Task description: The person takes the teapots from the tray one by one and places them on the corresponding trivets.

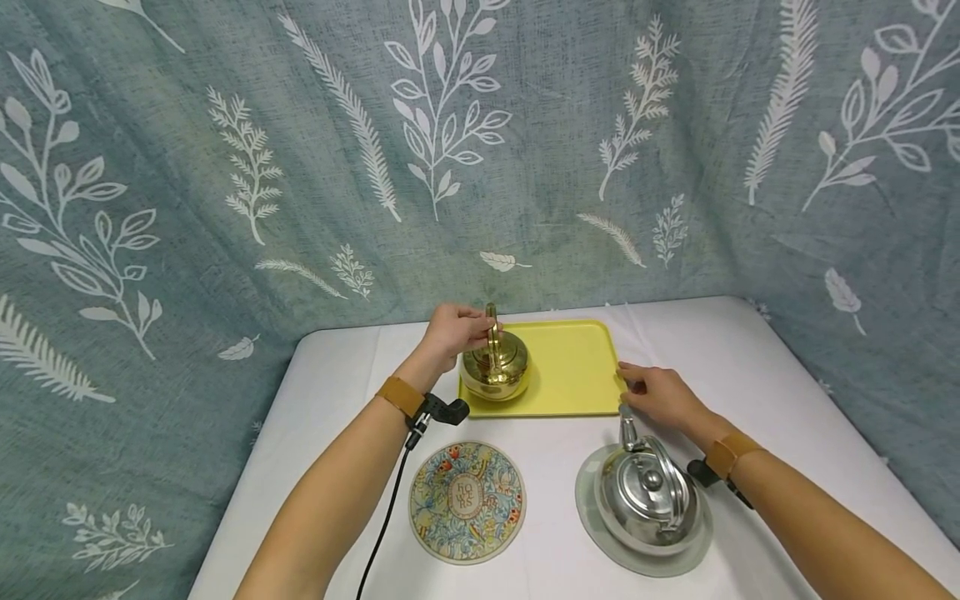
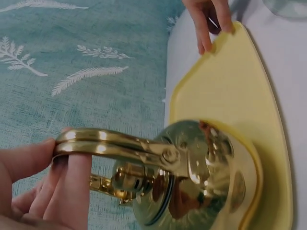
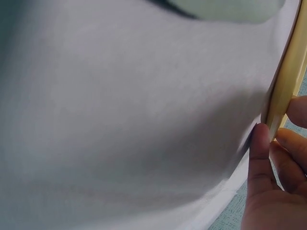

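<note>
My left hand (image 1: pixel 452 331) grips the arched handle of a shiny brass teapot (image 1: pixel 497 385). This teapot stands upright over the left end of a yellow rectangular tray (image 1: pixel 573 367). In the left wrist view, my thumb and fingers curl round the brass handle (image 2: pixel 103 142), and the lid faces the camera's side. At the tray's right edge is my right hand (image 1: pixel 666 398). Its fingers and thumb pinch the rim, as the right wrist view shows with the tray edge (image 3: pixel 283 88) between them. Just below the right hand, a silver teapot (image 1: pixel 626 498) points its spout toward the tray.
The silver teapot sits on a pale grey-green round plate (image 1: pixel 588 533). Nearer the front left lies a round, colourful patterned plate (image 1: pixel 465 537). A white cloth (image 1: pixel 551 508) covers the table. Behind hangs a blue-green leaf-print curtain (image 1: pixel 547 242). A black cable (image 1: pixel 381 533) runs from the left wrist.
</note>
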`<act>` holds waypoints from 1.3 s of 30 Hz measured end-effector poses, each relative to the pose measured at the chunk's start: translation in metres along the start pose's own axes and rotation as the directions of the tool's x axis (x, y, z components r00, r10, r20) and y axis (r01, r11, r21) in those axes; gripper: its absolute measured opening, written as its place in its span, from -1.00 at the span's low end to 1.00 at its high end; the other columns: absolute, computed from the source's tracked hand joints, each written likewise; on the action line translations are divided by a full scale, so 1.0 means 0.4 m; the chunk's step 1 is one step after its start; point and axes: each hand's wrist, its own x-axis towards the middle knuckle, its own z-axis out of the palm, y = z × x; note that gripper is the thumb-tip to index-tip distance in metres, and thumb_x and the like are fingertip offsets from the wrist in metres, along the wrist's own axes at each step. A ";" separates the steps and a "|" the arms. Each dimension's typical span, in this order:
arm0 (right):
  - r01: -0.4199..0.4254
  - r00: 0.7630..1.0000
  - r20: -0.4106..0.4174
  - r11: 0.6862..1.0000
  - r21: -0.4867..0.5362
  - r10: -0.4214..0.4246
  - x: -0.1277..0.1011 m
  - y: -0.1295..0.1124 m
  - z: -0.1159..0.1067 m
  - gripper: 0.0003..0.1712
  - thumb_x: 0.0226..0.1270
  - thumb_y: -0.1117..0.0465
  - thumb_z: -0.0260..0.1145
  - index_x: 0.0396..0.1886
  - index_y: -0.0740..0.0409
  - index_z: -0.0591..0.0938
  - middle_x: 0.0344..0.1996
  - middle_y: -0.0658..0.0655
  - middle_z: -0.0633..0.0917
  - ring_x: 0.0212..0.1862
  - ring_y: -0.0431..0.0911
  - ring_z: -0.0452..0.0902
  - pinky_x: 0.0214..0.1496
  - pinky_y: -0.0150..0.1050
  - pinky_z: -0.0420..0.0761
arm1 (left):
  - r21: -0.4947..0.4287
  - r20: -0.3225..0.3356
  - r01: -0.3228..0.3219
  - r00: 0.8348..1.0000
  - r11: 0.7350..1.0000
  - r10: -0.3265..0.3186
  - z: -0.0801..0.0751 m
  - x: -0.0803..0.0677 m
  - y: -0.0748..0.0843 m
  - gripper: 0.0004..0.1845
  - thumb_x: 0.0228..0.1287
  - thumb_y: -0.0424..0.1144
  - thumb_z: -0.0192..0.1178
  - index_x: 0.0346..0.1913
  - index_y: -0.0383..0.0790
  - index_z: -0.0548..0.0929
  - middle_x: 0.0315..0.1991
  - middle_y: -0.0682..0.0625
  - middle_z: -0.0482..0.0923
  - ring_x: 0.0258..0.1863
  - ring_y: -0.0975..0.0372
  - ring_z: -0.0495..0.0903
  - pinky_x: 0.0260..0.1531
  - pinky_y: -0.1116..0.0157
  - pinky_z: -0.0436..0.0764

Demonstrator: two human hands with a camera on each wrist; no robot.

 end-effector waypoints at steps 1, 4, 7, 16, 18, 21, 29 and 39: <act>-0.004 1.000 0.001 1.000 -0.001 0.004 0.001 0.001 0.001 -0.38 0.43 0.28 0.46 0.42 0.42 0.61 0.46 0.32 0.56 -0.24 -0.09 0.53 -0.19 -0.16 0.53 | -0.010 -0.002 0.010 1.000 1.000 -0.010 0.000 0.000 0.001 -0.55 0.59 -0.37 0.31 0.41 -0.50 0.58 0.22 -0.32 0.67 0.12 -0.04 0.77 -0.03 0.24 0.78; -0.012 1.000 0.002 1.000 0.001 0.012 0.002 0.002 0.002 -0.38 0.43 0.27 0.46 0.42 0.42 0.61 0.46 0.31 0.57 -0.24 -0.09 0.52 -0.20 -0.16 0.53 | -0.025 -0.005 0.032 0.999 0.999 -0.033 0.000 0.000 0.002 -0.55 0.59 -0.36 0.32 0.41 -0.47 0.60 0.16 -0.29 0.73 0.06 0.00 0.80 -0.03 0.23 0.78; -0.015 1.000 0.003 1.000 0.010 0.015 0.003 0.003 0.002 -0.38 0.43 0.26 0.46 0.42 0.42 0.61 0.46 0.31 0.57 -0.24 -0.08 0.52 -0.20 -0.16 0.53 | -0.038 -0.005 0.041 0.999 0.998 -0.041 -0.001 0.001 0.001 -0.53 0.58 -0.36 0.33 0.43 -0.47 0.59 0.14 -0.27 0.74 0.03 0.02 0.82 -0.03 0.23 0.78; -0.039 0.999 0.012 0.999 0.035 0.038 0.008 0.007 0.008 -0.37 0.44 0.24 0.45 0.45 0.38 0.60 0.47 0.28 0.57 -0.23 -0.06 0.52 -0.19 -0.15 0.52 | -0.095 0.007 0.021 1.000 0.995 -0.021 0.002 -0.004 -0.001 -0.57 0.57 -0.38 0.34 0.37 -0.49 0.62 0.02 -0.26 0.80 -0.01 0.04 0.84 -0.04 0.24 0.78; -0.044 0.999 0.012 0.998 0.033 0.044 0.009 0.008 0.008 -0.36 0.44 0.23 0.45 0.45 0.38 0.60 0.45 0.29 0.58 -0.23 -0.05 0.52 -0.20 -0.16 0.52 | -0.109 0.013 0.019 1.000 0.994 -0.017 0.005 -0.008 0.002 -0.61 0.56 -0.39 0.34 0.33 -0.48 0.65 0.00 -0.24 0.81 -0.01 0.05 0.83 -0.04 0.24 0.78; -0.055 0.998 0.010 0.998 0.034 0.055 0.008 0.006 0.005 -0.36 0.45 0.22 0.46 0.45 0.37 0.60 0.39 0.31 0.64 -0.23 -0.03 0.52 -0.21 -0.15 0.51 | -0.132 0.024 0.015 1.000 0.991 -0.011 0.008 -0.015 0.009 -0.60 0.57 -0.39 0.33 0.34 -0.48 0.64 -0.01 -0.22 0.82 0.02 0.04 0.83 -0.02 0.24 0.77; -0.064 0.998 0.003 0.997 0.034 0.063 0.007 0.003 0.002 -0.36 0.45 0.21 0.47 0.46 0.35 0.60 0.44 0.29 0.59 -0.20 -0.03 0.54 -0.17 -0.13 0.53 | -0.144 0.046 -0.014 0.999 0.989 0.021 -0.003 -0.063 0.033 -0.48 0.59 -0.41 0.30 0.48 -0.53 0.50 0.10 -0.28 0.77 0.08 0.03 0.80 0.01 0.26 0.76; -0.061 0.998 0.008 0.998 0.024 0.061 0.009 0.015 0.008 -0.34 0.46 0.20 0.46 0.48 0.35 0.58 0.41 0.30 0.62 -0.18 -0.03 0.55 -0.15 -0.12 0.55 | -0.159 0.097 -0.042 0.994 0.986 0.058 -0.046 -0.163 0.012 -0.62 0.59 -0.47 0.25 0.35 -0.57 0.61 0.02 -0.34 0.78 -0.11 0.16 0.86 -0.08 0.29 0.77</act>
